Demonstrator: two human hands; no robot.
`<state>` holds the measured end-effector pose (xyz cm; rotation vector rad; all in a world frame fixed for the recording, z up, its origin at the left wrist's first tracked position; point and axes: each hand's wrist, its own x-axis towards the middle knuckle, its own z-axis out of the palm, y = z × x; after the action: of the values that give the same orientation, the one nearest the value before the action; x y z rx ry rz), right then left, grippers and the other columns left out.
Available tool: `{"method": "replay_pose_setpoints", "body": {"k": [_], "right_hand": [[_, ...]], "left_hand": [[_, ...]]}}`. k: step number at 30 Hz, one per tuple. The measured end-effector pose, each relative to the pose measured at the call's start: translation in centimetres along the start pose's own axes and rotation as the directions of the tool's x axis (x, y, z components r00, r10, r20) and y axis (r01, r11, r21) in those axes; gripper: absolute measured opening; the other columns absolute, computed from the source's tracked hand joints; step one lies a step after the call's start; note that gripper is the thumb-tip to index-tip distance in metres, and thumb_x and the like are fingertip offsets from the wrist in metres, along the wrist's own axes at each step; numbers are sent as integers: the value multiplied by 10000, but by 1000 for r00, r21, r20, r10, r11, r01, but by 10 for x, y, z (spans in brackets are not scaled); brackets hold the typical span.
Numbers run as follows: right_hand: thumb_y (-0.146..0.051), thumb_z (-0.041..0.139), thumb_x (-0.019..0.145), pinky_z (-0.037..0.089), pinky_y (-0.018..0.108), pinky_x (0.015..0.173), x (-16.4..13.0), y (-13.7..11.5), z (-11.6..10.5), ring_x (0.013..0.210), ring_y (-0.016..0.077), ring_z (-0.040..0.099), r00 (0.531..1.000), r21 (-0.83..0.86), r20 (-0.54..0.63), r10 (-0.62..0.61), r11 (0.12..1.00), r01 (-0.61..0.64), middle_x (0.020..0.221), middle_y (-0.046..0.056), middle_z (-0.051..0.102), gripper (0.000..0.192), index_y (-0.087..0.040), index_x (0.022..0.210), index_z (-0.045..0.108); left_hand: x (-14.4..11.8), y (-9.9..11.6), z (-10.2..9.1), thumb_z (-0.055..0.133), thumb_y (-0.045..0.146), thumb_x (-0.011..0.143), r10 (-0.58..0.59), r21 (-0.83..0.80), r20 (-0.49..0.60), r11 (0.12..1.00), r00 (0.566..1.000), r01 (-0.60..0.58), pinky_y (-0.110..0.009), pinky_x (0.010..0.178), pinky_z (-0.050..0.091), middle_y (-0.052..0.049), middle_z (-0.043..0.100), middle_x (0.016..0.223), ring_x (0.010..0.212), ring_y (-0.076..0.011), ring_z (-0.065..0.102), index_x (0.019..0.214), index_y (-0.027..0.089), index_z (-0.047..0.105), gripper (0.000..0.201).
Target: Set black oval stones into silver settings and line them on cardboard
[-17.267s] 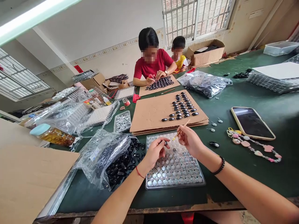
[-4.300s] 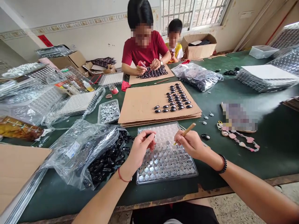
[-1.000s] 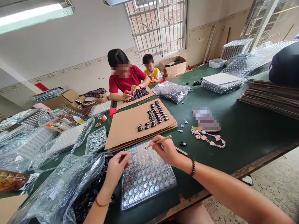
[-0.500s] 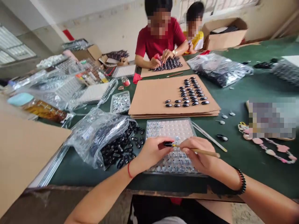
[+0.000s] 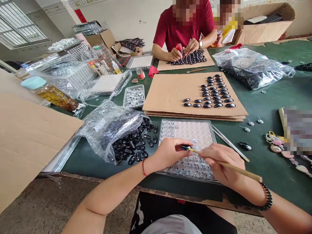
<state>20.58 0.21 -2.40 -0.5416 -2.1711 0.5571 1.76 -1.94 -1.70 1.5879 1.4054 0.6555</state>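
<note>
My left hand pinches a small glossy black oval piece between thumb and fingers. A thin wooden stick is gripped in my right hand, its tip at the end of the black piece. Both hands are above a clear plastic tray, which holds rows of small round clear discs. Left of the tray, many loose black pieces spill from a clear plastic bag.
Behind the tray lie stacked cardboard sheets bearing rows of black pieces. A small box of silvery pieces stands beside them. Tweezers and a single black piece lie right. Across the table, a person in red handles black pieces.
The view has shifted, so the table's contents appear farther right. The stick's tip stays at the black piece, and more of its handle shows beyond my right hand.
</note>
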Motion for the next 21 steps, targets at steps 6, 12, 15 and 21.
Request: {"method": "replay_pose_setpoints", "body": {"k": [6, 12, 15, 21], "right_hand": [[-175, 411, 845, 407, 275, 526, -1, 1, 1, 520, 136, 519, 999, -37, 41, 2, 999, -1, 654, 35, 607, 101, -222, 854, 500], [-160, 398, 841, 395, 272, 521, 1, 1, 3, 525, 140, 517, 999, -33, 41, -16, 999, 17, 645, 33, 598, 110, -222, 849, 489], [-153, 402, 838, 387, 265, 522, 3, 1, 6, 529, 133, 509, 999, -44, 45, -21, 999, 23, 643, 29, 594, 112, -213, 830, 496], [-244, 357, 873, 382, 256, 501, 8, 1, 11, 507, 126, 485, 983, 176, 14, 186, 967, -185, 568, 11, 519, 245, -194, 669, 484]], "left_hand": [[0, 1, 1, 602, 379, 692, 27, 32, 6, 999, 1000, -27, -205, 572, 420, -8, 682, 812, 623, -115, 566, 957, 220, 661, 314], [-1, 2, 1, 589, 341, 705, 34, 28, 8, 999, 999, -35, -219, 622, 447, -12, 685, 857, 673, -130, 591, 966, 212, 656, 299], [-2, 2, 3, 568, 306, 718, 47, 26, -37, 999, 998, -46, -221, 613, 450, -19, 685, 834, 665, -131, 591, 951, 200, 660, 272], [-6, -2, 12, 535, 277, 744, 45, -52, -12, 998, 999, -46, -200, 458, 394, -25, 654, 650, 501, -104, 525, 880, 165, 668, 222]]}}
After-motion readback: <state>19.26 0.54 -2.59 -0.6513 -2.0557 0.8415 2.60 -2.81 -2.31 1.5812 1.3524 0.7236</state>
